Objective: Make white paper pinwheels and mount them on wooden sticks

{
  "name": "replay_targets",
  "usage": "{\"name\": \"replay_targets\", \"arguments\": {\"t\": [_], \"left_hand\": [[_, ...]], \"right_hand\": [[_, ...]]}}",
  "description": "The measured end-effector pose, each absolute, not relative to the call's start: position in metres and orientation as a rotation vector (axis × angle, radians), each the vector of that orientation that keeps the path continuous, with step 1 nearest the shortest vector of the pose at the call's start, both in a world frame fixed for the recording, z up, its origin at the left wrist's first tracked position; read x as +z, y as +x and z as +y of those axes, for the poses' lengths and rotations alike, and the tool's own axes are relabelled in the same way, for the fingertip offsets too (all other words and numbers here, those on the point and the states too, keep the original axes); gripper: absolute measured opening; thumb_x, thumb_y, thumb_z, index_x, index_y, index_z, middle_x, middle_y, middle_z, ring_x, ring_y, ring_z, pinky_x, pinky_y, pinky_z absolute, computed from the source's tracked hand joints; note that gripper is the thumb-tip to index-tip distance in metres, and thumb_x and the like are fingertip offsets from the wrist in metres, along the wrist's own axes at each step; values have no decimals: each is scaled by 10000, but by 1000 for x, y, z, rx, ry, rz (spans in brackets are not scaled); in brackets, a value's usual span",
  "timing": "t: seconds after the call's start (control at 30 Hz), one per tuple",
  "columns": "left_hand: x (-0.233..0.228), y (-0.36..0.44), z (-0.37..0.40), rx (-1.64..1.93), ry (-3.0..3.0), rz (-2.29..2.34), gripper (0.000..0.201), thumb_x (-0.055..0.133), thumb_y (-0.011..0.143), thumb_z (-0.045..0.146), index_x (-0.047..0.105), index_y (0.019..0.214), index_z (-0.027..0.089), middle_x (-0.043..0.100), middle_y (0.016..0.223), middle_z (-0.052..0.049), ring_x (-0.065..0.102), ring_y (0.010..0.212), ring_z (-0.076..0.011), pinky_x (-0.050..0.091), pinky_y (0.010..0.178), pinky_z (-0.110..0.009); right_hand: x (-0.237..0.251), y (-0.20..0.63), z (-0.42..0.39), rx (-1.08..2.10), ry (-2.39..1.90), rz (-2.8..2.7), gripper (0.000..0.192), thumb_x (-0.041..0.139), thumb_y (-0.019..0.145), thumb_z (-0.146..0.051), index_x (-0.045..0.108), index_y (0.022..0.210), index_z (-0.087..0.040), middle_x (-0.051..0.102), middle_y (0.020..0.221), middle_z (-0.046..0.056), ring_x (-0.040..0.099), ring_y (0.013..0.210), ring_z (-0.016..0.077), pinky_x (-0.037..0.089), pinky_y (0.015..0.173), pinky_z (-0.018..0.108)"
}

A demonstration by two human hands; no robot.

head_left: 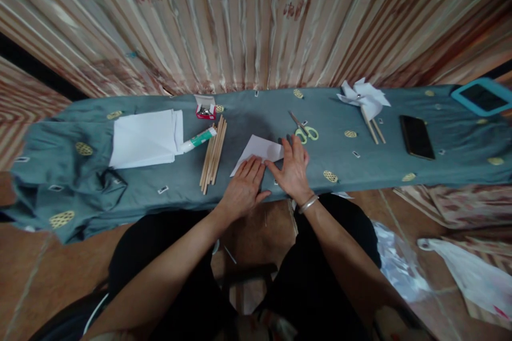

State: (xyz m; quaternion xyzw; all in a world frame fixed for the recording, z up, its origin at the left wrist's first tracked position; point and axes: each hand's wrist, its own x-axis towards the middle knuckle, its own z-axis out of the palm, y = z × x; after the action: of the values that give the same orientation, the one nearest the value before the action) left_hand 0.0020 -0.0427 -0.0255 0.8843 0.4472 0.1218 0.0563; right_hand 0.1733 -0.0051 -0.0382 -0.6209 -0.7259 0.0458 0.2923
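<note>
A folded sheet of white paper [258, 147] lies on the cloth in front of me, its top coming to a point. My left hand [245, 184] rests flat on its lower edge with the fingers stretched out. At the paper's right corner is my right hand [294, 168], thumb and fingers spread, touching the sheet. A bracelet circles that wrist. Just beyond the right hand lie scissors [306, 132] with light green handles. To the left of the paper is a bundle of several wooden sticks [214, 154], with a green and white glue tube [200, 139] against it.
A stack of white paper [144, 138] lies at left; a small red box [206, 111] of metal pieces stands open behind the sticks. Toward the right are a white paper pinwheel [366, 98], two sticks [374, 128], a black phone [416, 137] and a blue-framed device [484, 97]. Curtains hang behind.
</note>
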Motion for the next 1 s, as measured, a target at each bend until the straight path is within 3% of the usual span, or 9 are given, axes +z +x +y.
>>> {"name": "replay_targets", "arguments": {"t": [0.27,0.53,1.0], "left_hand": [[-27,-6,-49,425,2675,1365,684,562,907,457,429,1391,-7,426,1482,-292,326,1444,-367,351,1145,-531],[-29,-27,-72,426,2672,1464,655,562,917,385,383,1428,16,415,1497,-277,327,1445,-361,347,1147,-541],[-31,-43,-105,334,2637,1578,669,582,905,360,386,1441,12,378,1527,-259,302,1457,-354,320,1170,-519]], "right_hand": [[-42,200,4,141,-1747,-1809,622,482,908,-482,390,1430,-156,355,1527,235,288,1442,356,272,1102,596],[-52,222,13,189,-1830,-1645,584,530,844,-344,435,1387,-148,373,1497,221,316,1418,367,311,1095,607],[-58,231,21,140,-1815,-1616,507,476,832,-216,494,1331,-126,427,1448,221,375,1377,358,372,1064,606]]}}
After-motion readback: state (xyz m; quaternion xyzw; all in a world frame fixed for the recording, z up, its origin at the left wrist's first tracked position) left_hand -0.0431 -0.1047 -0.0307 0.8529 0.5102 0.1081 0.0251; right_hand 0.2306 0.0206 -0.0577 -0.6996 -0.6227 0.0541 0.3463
